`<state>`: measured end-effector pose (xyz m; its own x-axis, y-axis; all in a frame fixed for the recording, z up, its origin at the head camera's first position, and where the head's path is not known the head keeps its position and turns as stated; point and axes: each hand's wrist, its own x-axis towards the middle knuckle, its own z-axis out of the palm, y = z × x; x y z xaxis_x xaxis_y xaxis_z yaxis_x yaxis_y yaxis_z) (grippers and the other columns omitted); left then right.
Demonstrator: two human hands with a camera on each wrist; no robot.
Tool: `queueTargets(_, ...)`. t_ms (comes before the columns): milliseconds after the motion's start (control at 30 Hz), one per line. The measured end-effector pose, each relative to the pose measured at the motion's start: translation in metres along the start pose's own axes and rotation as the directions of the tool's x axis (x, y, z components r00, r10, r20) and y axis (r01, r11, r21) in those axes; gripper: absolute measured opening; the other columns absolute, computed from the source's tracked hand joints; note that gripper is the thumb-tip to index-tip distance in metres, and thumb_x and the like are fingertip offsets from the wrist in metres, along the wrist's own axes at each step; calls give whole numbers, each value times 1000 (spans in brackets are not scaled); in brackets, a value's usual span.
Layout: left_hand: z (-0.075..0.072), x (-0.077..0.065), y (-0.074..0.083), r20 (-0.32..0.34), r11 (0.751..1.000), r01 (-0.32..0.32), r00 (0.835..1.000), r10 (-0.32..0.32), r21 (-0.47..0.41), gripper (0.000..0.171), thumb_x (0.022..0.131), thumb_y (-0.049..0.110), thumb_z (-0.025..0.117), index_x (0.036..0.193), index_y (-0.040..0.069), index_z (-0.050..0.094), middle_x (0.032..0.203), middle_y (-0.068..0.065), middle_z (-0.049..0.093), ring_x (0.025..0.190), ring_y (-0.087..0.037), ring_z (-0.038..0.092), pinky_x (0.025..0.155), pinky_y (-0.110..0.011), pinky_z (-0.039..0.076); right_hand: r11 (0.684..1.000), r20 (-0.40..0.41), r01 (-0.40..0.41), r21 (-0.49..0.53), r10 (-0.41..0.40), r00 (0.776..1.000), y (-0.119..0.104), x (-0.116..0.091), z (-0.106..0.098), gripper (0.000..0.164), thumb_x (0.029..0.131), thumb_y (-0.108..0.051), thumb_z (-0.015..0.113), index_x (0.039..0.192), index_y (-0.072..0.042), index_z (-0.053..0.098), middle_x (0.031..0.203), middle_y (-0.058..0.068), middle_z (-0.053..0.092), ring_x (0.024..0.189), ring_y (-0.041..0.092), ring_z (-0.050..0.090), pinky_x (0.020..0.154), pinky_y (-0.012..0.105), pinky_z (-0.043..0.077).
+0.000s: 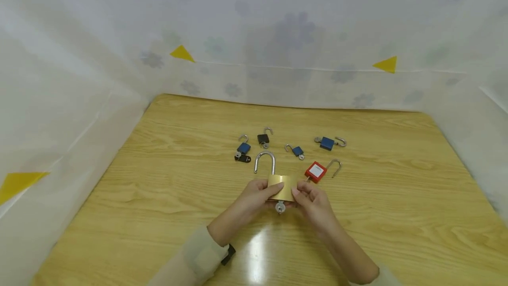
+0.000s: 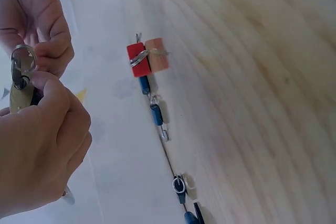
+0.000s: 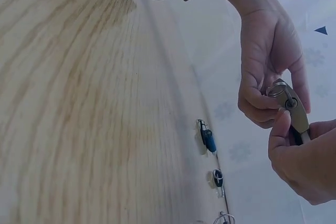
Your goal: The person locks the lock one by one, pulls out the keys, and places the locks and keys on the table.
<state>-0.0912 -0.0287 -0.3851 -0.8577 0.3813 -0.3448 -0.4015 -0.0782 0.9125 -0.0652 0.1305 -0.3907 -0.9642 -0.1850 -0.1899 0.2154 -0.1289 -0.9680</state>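
A large brass padlock [image 1: 286, 182] is held up over the table between both hands. Its shackle [image 1: 264, 156] stands raised and unlatched, with the free end to the left. From the bottom of the body hangs a key with a ring [image 1: 280, 207]. My left hand [image 1: 254, 197] grips the left side, thumb across the front face. On the right side, my right hand [image 1: 317, 206] pinches the body between thumb and fingers. The right wrist view shows the keyhole end of the padlock [image 3: 297, 114] between the two hands.
Beyond the hands lie a red padlock [image 1: 316, 171], a black one [image 1: 263, 139], and blue padlocks at left [image 1: 244, 148], middle [image 1: 297, 151] and right [image 1: 327, 143]. All have unlatched shackles. A black tag [image 1: 243, 158] lies by the left one. White patterned sheets [image 1: 278, 78] surround the wooden table [image 1: 158, 180].
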Motion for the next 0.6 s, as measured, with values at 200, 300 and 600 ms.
queueTargets(200,2,-3,-2,-17,1000,15,1000,-14,12,36,94,16,54,115,-13,53,109,-26,63,78,-9,65,79,-23,54,1000,-13,-17,-9,17,1000,1,-4,3,31,95,-1,43,117,20,38,91,-1,57,79,7,59,75,18,54)
queueTargets(300,1,-5,-3,-12,1000,9,1000,-9,-10,38,94,17,53,117,-13,52,115,-26,61,86,-12,65,84,-26,54,999,-20,-25,-32,24,999,1,-6,3,26,95,-3,46,112,16,41,90,0,57,80,8,60,75,20,54)
queueTargets(600,-4,-14,-2,65,992,25,998,-17,-120,41,97,17,47,125,-13,45,123,-28,55,96,-18,65,90,-29,52,992,1,81,-100,-82,997,-4,8,-17,14,96,-13,49,96,1,54,79,-6,61,71,6,59,68,21,54)
